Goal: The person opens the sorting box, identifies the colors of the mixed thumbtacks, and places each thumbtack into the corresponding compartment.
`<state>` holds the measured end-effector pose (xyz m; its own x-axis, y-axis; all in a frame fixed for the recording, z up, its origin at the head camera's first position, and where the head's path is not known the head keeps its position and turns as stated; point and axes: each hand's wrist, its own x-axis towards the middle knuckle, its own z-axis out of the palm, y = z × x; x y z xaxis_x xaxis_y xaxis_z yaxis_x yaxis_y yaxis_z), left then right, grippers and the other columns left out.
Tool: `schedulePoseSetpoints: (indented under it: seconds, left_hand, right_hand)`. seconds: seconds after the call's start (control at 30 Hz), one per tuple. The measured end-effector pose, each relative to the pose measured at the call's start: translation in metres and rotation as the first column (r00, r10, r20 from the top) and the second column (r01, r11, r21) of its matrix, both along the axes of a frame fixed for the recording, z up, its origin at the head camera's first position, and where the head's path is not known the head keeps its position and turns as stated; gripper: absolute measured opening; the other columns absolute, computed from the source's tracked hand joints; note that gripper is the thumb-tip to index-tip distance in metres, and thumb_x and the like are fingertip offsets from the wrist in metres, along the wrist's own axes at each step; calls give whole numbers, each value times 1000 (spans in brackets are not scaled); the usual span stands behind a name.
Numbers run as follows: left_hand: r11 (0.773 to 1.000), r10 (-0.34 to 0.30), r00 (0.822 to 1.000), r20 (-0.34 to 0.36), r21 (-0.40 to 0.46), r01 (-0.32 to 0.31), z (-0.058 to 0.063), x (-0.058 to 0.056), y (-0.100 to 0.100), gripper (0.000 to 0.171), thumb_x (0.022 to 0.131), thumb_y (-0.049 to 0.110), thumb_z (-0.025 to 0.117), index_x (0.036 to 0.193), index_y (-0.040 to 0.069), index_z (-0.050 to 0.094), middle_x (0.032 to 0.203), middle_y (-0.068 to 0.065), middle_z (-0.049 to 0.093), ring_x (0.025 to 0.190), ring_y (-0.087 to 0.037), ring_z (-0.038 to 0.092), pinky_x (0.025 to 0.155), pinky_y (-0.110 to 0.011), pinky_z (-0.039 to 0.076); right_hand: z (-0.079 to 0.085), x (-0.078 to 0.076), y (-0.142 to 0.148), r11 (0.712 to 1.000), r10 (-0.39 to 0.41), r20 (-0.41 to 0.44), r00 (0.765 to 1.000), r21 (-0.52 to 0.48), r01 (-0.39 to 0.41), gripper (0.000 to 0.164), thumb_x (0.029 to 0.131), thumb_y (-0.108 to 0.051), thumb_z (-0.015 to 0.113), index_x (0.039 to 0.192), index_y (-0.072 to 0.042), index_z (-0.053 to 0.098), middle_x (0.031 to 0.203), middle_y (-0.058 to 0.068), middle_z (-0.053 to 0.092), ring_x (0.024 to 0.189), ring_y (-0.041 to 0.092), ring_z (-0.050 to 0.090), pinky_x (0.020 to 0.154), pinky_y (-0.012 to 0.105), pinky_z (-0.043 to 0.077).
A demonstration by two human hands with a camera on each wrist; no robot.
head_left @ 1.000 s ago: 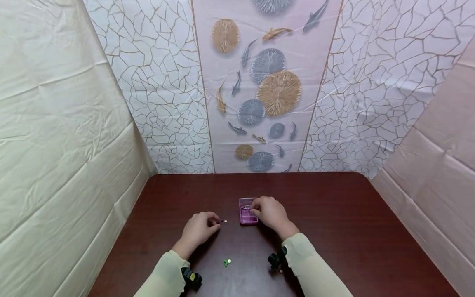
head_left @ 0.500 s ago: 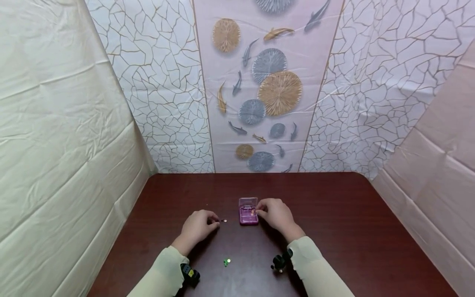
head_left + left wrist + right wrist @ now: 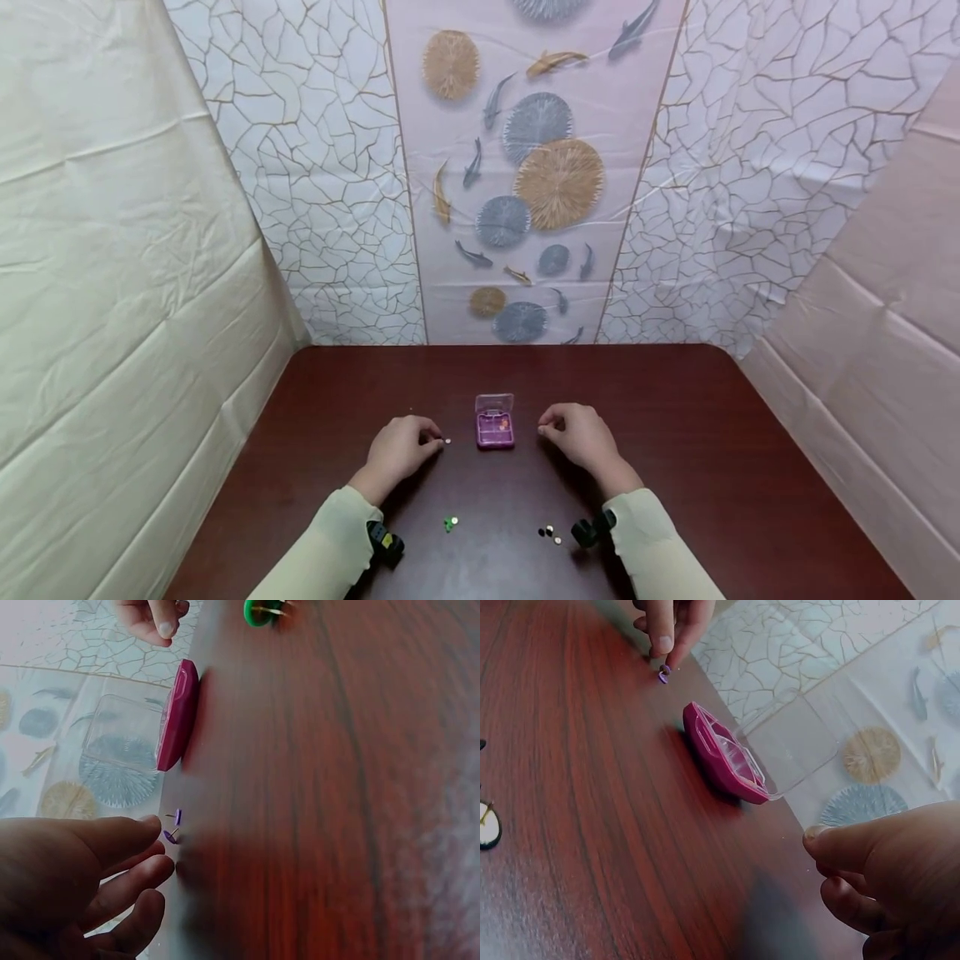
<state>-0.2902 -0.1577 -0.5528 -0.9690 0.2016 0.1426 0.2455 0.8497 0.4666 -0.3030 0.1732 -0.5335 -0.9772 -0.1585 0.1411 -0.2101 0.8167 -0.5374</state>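
A small pink box (image 3: 495, 432) lies on the dark wooden table (image 3: 712, 433), its clear lid (image 3: 494, 404) standing open; small orange pieces show inside. My left hand (image 3: 433, 442) rests left of the box. Its fingertips (image 3: 662, 646) come down right beside tiny purple pushpins (image 3: 172, 827), gripping none. My right hand (image 3: 544, 428) hovers a little right of the box with loosely curled fingers (image 3: 847, 896) and nothing seen in it. In the right wrist view the box (image 3: 721, 756) lies between both hands.
A green pushpin (image 3: 448, 524) lies near the front between my forearms, and a few black and gold pins (image 3: 551, 532) lie by my right wrist. Patterned sheets wall in the table at the back and both sides.
My right hand has drawn back from over the box to its right side, uncovering the box and the pins by the wrist. The left hand stays by the purple pins.
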Motion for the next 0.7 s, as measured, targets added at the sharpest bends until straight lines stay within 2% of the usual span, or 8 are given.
schedulePoseSetpoints:
  seconds: [0.3,0.7]
  left_hand:
    - [998,10,1000,-15,-59,-11,-1,-2,4,4,84,32,76,84,30,72,71,16,64,60,-3,54,56,-32,50]
    - [995,30,999,-45,-93,-34,-4,-4,10,6,85,30,74,81,30,70,69,13,61,56,-6,50,50,-32,46]
  right_hand:
    - [5,7,1,1000,2,-26,1000,-7,-2,8,84,-28,76,79,-30,70,68,-11,64,63,9,55,61,36,50]
    - [6,12,5,1000,12,-56,998,-15,-13,6,84,-27,76,82,-29,71,68,-13,64,62,7,55,60,35,50]
